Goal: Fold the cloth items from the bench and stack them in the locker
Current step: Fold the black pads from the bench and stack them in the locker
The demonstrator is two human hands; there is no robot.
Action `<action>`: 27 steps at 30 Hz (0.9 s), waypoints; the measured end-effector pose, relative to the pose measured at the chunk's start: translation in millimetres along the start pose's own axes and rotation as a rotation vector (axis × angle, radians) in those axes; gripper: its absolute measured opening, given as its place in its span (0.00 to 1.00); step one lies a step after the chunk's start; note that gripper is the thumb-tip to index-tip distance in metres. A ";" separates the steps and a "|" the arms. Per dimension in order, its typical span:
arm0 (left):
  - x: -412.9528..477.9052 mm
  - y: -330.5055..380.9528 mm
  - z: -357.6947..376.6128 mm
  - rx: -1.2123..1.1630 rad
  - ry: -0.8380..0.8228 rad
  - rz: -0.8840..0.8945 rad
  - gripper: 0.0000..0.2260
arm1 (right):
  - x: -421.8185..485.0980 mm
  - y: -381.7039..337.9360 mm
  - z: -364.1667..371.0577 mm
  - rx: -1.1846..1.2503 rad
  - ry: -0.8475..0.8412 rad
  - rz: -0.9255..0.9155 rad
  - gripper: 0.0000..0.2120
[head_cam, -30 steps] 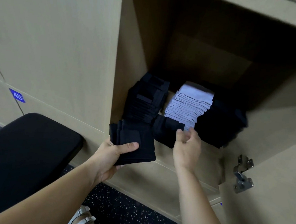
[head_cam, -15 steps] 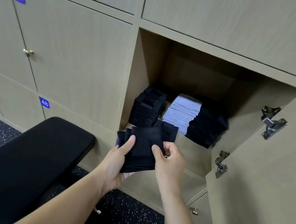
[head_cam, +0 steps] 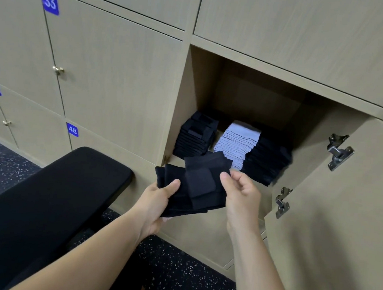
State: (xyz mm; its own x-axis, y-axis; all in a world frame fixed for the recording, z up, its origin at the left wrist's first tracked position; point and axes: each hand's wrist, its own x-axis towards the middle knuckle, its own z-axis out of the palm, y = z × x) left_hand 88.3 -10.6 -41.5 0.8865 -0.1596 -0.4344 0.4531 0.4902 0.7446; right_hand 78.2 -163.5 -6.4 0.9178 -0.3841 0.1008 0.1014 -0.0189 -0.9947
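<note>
I hold a bundle of folded black cloths [head_cam: 195, 187] in front of the open locker [head_cam: 248, 99]. My left hand [head_cam: 159, 202] grips the bundle from below, thumb on top. My right hand [head_cam: 239, 194] pinches the bundle's right edge with thumb and fingertips. Inside the locker stand three stacks of folded cloths: a black stack [head_cam: 196, 136] on the left, a light grey stack [head_cam: 237, 142] in the middle, and a black stack [head_cam: 266, 159] on the right.
The black padded bench [head_cam: 39, 205] lies at lower left, its top bare. The locker's door [head_cam: 342, 218] hangs open at right, hinges showing. Shut lockers numbered 33 [head_cam: 49, 0] and 48 [head_cam: 72, 130] fill the wall to the left. Speckled dark floor lies below.
I have drawn back from the locker; the view widened. My right hand moved from the locker's front edge back to the bundle, which came away from the locker mouth with both hands.
</note>
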 end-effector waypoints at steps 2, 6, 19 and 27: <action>1.1 2.8 -5.7 -0.003 0.045 0.007 0.10 | 3.0 -8.8 -2.1 0.065 -0.006 -0.015 0.06; -0.5 11.5 -13.6 -0.016 0.039 0.011 0.11 | 11.5 -21.8 -6.7 -0.115 -0.205 -0.037 0.04; -4.8 15.3 -8.3 0.011 -0.075 0.096 0.15 | 27.1 -9.1 -3.5 -0.454 -0.164 -0.038 0.12; 13.0 -2.6 4.7 -0.016 0.008 0.100 0.11 | 3.1 41.4 -20.1 -0.422 -0.048 0.030 0.16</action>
State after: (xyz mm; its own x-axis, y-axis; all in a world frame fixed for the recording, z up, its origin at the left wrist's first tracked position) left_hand 99.1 -18.0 -46.7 0.9265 -0.1026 -0.3620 0.3605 0.5172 0.7762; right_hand 77.6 -184.0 -47.7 0.9356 -0.3473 0.0631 -0.0823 -0.3884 -0.9178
